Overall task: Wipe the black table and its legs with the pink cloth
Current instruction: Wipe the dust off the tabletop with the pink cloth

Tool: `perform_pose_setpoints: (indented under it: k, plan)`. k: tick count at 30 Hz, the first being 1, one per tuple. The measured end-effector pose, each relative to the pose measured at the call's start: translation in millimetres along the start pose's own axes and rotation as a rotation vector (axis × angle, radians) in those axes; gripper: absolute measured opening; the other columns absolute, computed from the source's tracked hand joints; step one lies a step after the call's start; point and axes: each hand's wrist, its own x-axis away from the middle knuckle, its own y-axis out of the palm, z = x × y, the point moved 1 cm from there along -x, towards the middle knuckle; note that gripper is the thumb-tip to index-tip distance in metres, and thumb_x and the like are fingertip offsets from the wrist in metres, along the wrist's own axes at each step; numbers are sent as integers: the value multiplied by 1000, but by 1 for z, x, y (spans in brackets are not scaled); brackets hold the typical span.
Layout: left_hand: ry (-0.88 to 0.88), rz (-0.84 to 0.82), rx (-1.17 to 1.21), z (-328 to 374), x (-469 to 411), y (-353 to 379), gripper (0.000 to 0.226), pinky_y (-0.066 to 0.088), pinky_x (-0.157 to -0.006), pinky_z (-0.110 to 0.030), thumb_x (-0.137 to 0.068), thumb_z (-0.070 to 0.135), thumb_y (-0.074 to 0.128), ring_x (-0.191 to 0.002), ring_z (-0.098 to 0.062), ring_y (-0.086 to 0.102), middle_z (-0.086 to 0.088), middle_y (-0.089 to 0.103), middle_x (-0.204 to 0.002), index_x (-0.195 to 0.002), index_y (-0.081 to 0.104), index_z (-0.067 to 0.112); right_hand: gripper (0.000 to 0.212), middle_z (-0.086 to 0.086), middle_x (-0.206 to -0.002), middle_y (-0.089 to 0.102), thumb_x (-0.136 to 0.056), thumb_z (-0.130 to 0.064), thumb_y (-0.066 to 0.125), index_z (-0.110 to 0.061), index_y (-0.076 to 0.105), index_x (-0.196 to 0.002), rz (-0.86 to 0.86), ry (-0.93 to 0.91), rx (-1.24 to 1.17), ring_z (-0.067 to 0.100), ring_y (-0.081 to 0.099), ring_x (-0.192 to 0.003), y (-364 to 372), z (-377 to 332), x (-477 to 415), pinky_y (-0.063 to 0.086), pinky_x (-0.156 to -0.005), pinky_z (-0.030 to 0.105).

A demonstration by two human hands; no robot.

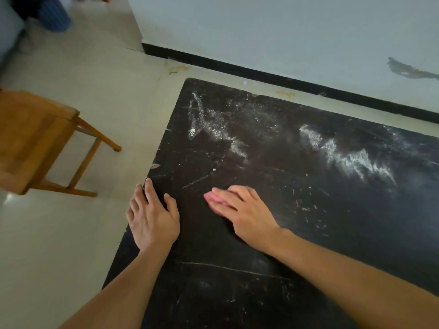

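1. Two hands lie apart on the black table: left hand flat at its left edge, probably steadying it.
2. Right hand presses the pink cloth flat, fingers straight.
3. Farther off, white dust streaks await wiping.

No text, labels, brands or numbers can be read. The black table has only white smears and scratches, and none of them form letters. The wall shows a scuff mark, not a sign, and the wooden stool is unmarked.
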Motion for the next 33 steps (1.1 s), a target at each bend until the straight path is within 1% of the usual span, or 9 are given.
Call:
perform_pose_setpoints:
  k: [3,7,11,15,17,20,23,30,33]
  plan:
    - [1,11,-2,1,-4,1,57,29,-112,-48,-98,44,35,-137,-31,31,-11,28,-153,-148,19,20,39,-10,-139,54,-95,-15,58,-30,59,-131,63,278,32,26,46,-111,-8,69,-40,44,-93,41]
    - [-8,19,-20,-2,-3,3,58,29,-113,-48,-98,44,34,-138,-31,30,-10,28,-153,-149,18,21,21,-3,-121,60,-97,-7,43,-23,55,-91,100,653,72,25,40,-99,-57,146,-79,41,-79,39]
    - [-11,8,-22,-2,-2,3,57,31,-112,-48,-98,45,34,-137,-30,32,-9,28,-153,-148,18,22,30,-5,-130,61,-92,-6,58,-22,67,-116,198,267,36,31,53,-102,-48,73,-61,46,-83,44]
    - [-9,6,-21,1,1,1,57,31,-111,-48,-98,44,35,-136,-30,32,-9,29,-152,-147,20,21,48,-1,-136,57,-83,-4,68,-22,61,-128,-6,-171,-51,26,51,-108,9,-4,-25,45,-87,38]
    - [-5,3,-27,1,-1,2,57,31,-112,-47,-97,45,34,-137,-30,32,-8,28,-153,-148,19,22,39,-7,-137,57,-92,-10,62,-25,62,-128,6,-86,-74,26,56,-105,14,26,-51,47,-87,41]
    - [-14,-8,-39,0,-3,4,59,31,-112,-47,-97,46,32,-138,-30,32,-8,26,-154,-149,17,22,25,-7,-121,65,-94,-10,55,-28,67,-105,74,415,69,29,53,-94,-14,106,-112,46,-81,39]
    - [-7,-25,-58,-1,-1,3,60,31,-112,-46,-97,47,29,-138,-30,32,-9,26,-154,-150,15,21,26,-4,-107,61,-88,3,48,-22,49,-80,58,637,104,26,44,-97,-49,132,-133,38,-81,36]
    - [24,-115,-71,0,-1,-2,63,28,-111,-42,-97,48,22,-140,-28,29,-10,22,-156,-151,9,20,40,-9,-138,56,-93,-13,51,-26,61,-130,-28,24,6,22,44,-109,11,14,-96,38,-87,33]
    - [41,-97,-63,-2,-6,1,63,37,-105,-45,-95,47,18,-133,-31,39,-14,34,-150,-149,20,16,39,-8,-136,57,-93,-8,58,-27,62,-127,98,394,69,26,45,-108,5,70,-131,42,-86,39]
